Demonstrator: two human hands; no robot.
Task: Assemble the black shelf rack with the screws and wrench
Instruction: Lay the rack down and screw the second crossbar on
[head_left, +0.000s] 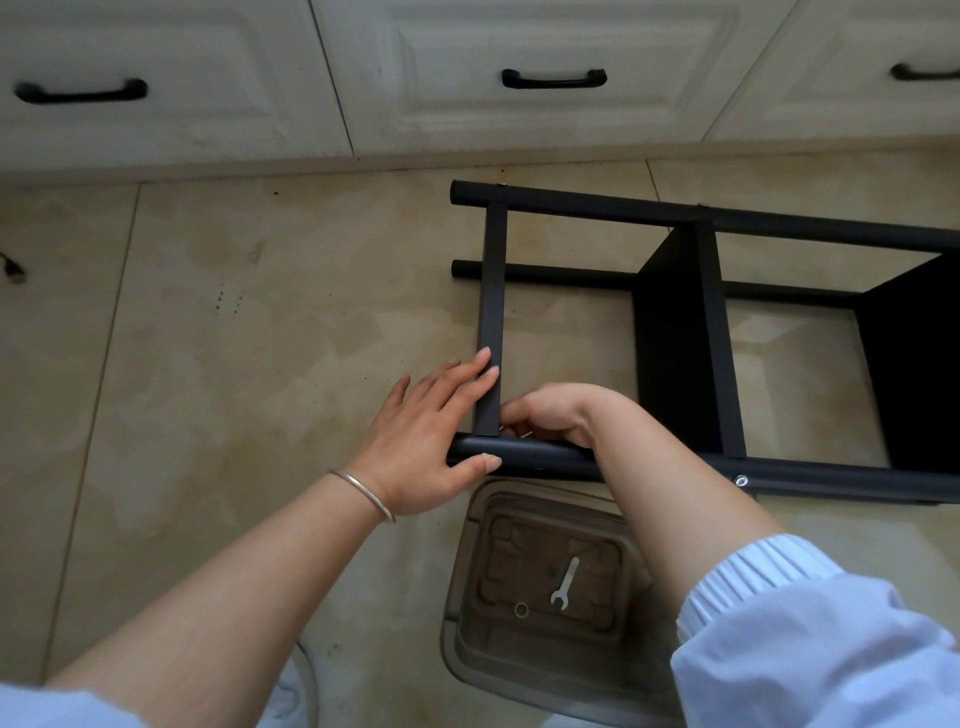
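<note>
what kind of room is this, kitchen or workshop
Probably a home kitchen, with the work done on the floor. White panelled cabinet doors with black handles run along the top, above a beige tiled floor where the black shelf rack lies.

The shelf rack (675, 322) was matt black all over, tubes, crossbars and panels alike, with one small silver screw head (741, 479) shining on the near tube. The floor (234, 322) was beige tile, mottled with cloudy tan patches and a few dark specks. The cabinet fronts (208, 78) behind were cream white with black handles (554, 79). A translucent smoky-brown box (467, 597) held a silver wrench (564, 583). The sleeves (810, 639) were pale blue-white, and a thin silver bangle (363, 493) circled the left wrist.
</note>
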